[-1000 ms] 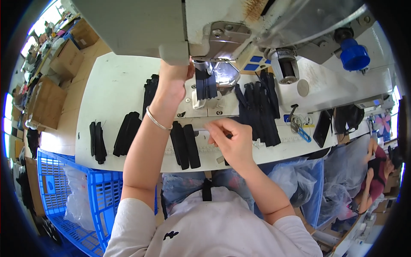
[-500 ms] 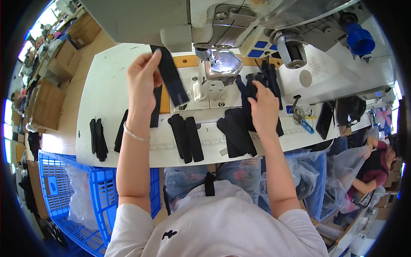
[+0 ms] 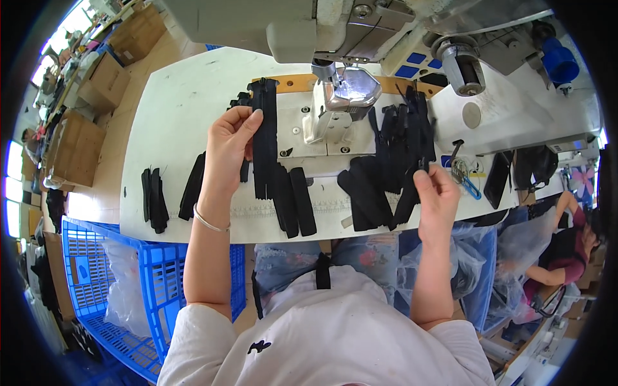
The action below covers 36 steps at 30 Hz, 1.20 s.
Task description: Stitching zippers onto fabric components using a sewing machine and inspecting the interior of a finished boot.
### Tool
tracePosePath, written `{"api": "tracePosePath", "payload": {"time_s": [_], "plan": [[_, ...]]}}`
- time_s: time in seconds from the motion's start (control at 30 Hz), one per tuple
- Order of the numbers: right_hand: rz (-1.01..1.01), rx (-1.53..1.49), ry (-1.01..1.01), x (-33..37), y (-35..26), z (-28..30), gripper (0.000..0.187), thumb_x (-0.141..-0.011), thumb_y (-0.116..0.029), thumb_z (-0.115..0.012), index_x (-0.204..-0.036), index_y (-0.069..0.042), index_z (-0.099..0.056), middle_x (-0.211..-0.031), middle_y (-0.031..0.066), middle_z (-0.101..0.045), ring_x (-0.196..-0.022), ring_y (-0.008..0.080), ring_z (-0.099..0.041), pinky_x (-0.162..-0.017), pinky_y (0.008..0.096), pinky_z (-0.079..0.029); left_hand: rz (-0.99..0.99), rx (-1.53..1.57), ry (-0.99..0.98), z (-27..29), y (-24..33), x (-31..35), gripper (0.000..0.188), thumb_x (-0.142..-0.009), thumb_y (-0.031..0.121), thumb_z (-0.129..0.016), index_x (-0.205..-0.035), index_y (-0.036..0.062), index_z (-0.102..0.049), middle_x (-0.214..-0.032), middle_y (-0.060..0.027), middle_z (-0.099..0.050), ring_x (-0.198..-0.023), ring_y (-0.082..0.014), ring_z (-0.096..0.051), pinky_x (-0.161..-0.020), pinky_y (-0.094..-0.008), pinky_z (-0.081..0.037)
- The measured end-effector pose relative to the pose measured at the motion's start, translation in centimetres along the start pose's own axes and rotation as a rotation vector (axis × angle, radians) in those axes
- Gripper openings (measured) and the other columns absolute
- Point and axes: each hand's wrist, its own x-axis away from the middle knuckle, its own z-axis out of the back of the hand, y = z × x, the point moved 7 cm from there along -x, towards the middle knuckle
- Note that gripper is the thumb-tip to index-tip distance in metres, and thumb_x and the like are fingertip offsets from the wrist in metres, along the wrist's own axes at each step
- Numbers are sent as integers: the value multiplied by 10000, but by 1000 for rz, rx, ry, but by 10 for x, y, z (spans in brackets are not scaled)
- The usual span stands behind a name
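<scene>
Left hand (image 3: 230, 145) pinches a long black strip (image 3: 264, 148), right hand (image 3: 442, 196) a slanting black strip (image 3: 408, 198)

At the far left, cardboard boxes (image 3: 74, 145) stand on the floor, and a blue crate (image 3: 164, 293) holding clear plastic sits against the near edge of the white desk (image 3: 177, 96). On the desk lie a small bundle of black strips (image 3: 154, 201) and, beside it, a wider bundle (image 3: 193, 183) partly covered by the left forearm, which wears a bangle (image 3: 205, 221).

The left hand has thumb and fingers closed on the left edge of the long black strip, which runs straight toward the person. Its lower end overlaps a row of black strips (image 3: 301, 202); whether it touches them cannot be told.

In the middle, beneath the sewing machine's head (image 3: 244, 29), is a shiny metal part (image 3: 354, 90). Right of it lie a fanned stack (image 3: 364, 193) and, farther back, a heap of black strips (image 3: 393, 138).

The right hand nips the upper end of the slanting black strip between thumb and fingertips; the strip's lower end reaches beside the fanned stack. Farther right are a blue-handled tool (image 3: 472, 188) and a black phone (image 3: 497, 170). Beyond the desk, another person (image 3: 566, 257) is beside clear plastic sheeting (image 3: 521, 251).
</scene>
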Motion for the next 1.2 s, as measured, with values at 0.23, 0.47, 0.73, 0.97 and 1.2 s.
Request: {"api": "tracePosePath", "payload": {"time_s": [0.23,0.47,0.73,0.97,1.2], "plan": [[4,-5,-167,45,-6,-41,337,-788,-76,-742,-631,-34,-447,-574,-65,-359,-533,2,-303,-454,207,-220,-446,-870,134,-24,24,35,374,-746,206,-747,-1050,64,-583,-1021,-106,-514,-857,-239,-548,-697,-345,-475],[88,199,-291,65,-17,-63,295,-701,-148,-783,-651,-14,-526,-572,67,-470,-510,186,-432,-478,308,-333,123,121,-350,-96,-16,115,183,-813,119,-740,-871,-19,-635,-771,12,-593,-697,-24,-501,-575,-193,-418],[-62,164,-413,80,-18,-56,139,-722,-83,-739,-730,-22,-614,-648,86,-569,-590,239,-539,-558,311,-425,-84,144,-285,-86,5,112,166,-766,48,-755,-844,-34,-634,-762,-6,-567,-698,-76,-551,-598,-214,-463],[652,350,-137,71,-61,-41,187,-695,-54,-709,-881,-44,-692,-795,53,-676,-706,190,-644,-679,306,-520,-404,-159,-421,-93,28,137,360,-632,-113,-693,-967,19,-687,-902,-90,-644,-816,-207,-638,-700,-297,-517],[1056,490,-90,92,-79,-40,220,-691,-73,-727,-909,-64,-701,-903,49,-674,-832,181,-642,-822,383,-541,-631,-297,-461,-90,42,142,340,-662,-155,-621,-941,27,-690,-920,-96,-649,-785,-211,-637,-639,-286,-515]]}}
